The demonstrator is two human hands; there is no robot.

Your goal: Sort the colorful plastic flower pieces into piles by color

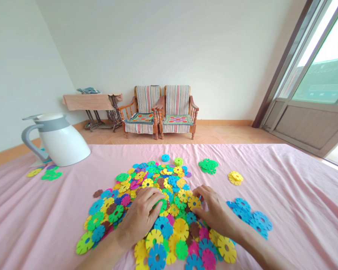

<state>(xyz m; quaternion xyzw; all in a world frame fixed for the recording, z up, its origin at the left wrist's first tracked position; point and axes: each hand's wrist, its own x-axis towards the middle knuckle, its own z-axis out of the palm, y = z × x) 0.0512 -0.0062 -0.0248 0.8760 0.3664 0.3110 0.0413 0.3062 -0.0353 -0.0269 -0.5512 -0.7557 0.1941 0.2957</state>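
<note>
Left hand (139,217): lying palm-down on the near part of the disc pile, on top of the discs.
Left fingers (152,197): extended and held close together, pointing right; tips resting on a green disc (161,205). No pinch visible.
Right hand (216,212): arched over the right edge of the pile, back of the hand raised.
Right fingers (205,195): curved and slightly spread; tips at and just beyond a yellow disc (194,203). Pinch: cannot tell, as the fingertips are partly hidden.
Hand spacing: 2 hands apart, with discs between them.
Main item: pile of plastic snowflake-shaped interlocking discs (174,225), mixed colours, spread under and between both hands and reaching the near sheet edge.
Surface: pink bedsheet (284,210), wrinkled, under all discs.
Far right group: green discs (207,166), beyond the right hand.
Right group: blue discs (249,217), just beside the right hand; yellow discs (236,178) farther away.
Left group: green and yellow discs (46,173), well apart from the left hand.
Far left item: white and grey plastic pitcher (60,140), lying tilted on the sheet.
Background: 2 wooden armchairs (163,112) against the far wall.
</note>
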